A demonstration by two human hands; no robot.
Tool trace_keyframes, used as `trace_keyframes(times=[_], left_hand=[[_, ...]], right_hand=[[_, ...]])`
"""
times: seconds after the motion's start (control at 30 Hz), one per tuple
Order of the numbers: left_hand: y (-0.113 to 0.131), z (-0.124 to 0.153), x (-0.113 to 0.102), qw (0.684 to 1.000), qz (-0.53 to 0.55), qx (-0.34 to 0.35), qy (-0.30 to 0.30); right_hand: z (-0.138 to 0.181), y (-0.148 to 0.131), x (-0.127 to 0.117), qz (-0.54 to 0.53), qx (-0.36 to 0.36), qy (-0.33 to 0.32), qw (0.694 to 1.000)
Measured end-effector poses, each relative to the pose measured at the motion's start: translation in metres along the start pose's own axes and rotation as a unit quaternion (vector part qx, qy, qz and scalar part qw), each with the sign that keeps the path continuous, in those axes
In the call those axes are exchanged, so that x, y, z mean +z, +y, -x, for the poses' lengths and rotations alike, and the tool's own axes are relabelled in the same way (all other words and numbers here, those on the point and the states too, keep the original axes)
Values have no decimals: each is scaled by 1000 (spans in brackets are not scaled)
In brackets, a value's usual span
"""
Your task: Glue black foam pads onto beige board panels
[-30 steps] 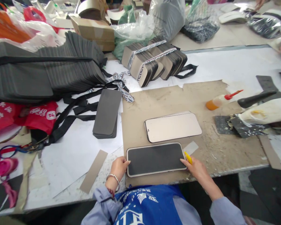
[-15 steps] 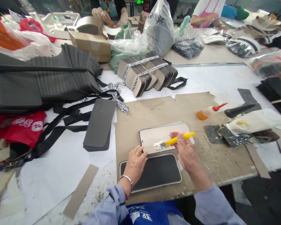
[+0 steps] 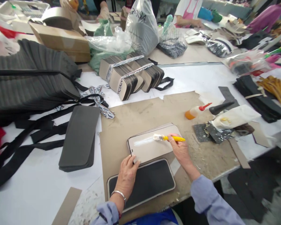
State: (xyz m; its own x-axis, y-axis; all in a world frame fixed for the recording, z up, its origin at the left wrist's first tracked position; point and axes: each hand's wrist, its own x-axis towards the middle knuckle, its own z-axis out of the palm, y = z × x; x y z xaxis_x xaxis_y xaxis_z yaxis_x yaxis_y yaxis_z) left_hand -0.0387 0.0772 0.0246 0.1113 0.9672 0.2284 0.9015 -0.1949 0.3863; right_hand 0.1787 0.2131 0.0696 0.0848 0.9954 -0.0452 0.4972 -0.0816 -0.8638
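The right hand pinched a yellow brush over the beige panel; the left hand, fingers loosely spread, pressed the panel's corner.

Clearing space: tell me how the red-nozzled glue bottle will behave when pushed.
The glue bottle lies on its side on the cardboard sheet, so it would probably roll, likely curving given its tapered nozzle. It looks small and partly filled, so probably light.

A long white worktable takes up most of the view under soft, even light. Beyond the worktable's far edge stands a beige-topped table. Below the worktable's near right corner lies dark floor.
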Motion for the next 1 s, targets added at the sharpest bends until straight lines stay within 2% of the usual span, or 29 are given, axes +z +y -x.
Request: trace_keyframes(times=[0.1, 0.2, 0.33, 0.43, 0.53, 0.67, 0.77, 0.9, 1.0], left_hand=[[-2, 1, 3, 1000, -1, 5, 10], [-3, 2, 6, 1000, -5, 11, 19], [-4, 2, 7, 999, -6, 16, 29], [-5, 0, 6, 999, 10, 23, 43], [-7, -3, 5, 997, 35, 24, 72], [-12, -3, 5, 994, 58, 18, 86], [-14, -1, 6, 995, 60, 10, 76], [-14, 1, 6, 996, 57, 8, 67], [-14, 1, 5, 996, 56, 8, 63]], right_hand=[[-17, 21, -36, 74, -25, 54, 995], [-26, 29, -64, 155, -76, 100, 980], [-13, 21, -73, 207, -169, 72, 961], [21, 8, -52, 215, -206, 42, 954], [65, -10, -10, 213, -228, 18, 950], [108, -35, 39, 120, -234, -16, 965], [116, -42, 44, 52, -211, -30, 976], [106, -39, 34, 41, -187, -28, 981], [100, -41, 37, 24, -174, -44, 983]])
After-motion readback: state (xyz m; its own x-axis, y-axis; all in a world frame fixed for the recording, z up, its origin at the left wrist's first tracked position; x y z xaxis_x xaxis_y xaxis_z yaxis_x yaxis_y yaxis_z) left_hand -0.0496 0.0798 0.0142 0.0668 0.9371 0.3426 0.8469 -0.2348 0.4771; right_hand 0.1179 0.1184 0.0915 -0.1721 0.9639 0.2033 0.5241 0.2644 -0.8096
